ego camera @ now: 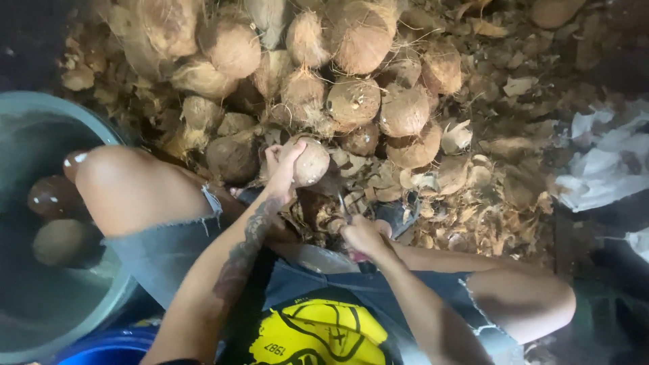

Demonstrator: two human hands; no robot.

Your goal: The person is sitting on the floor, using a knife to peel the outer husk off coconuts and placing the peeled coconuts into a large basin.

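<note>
Coconuts fill the head view: a husked pile (351, 88) spreads from ten to one o'clock. Just above centre, the left hand (282, 169) grasps a pale peeled coconut (309, 162) at the pile's edge. Below it, the right hand (365, 236) is clenched around a blade's handle (343, 206). At nine o'clock, a grey tub (61, 297) holds peeled coconuts (57, 220).

Browns, greys and one burst of yellow

The coconut (307, 162) under the left hand (282, 172) is pale tan; the heap of husked coconuts (351, 101) is fibrous brown. The tub (40, 311) is grey-green, the denim shorts (169, 250) faded grey-blue, the shirt (318, 334) black with a yellow print, and the forearm carries a dark tattoo.
</note>
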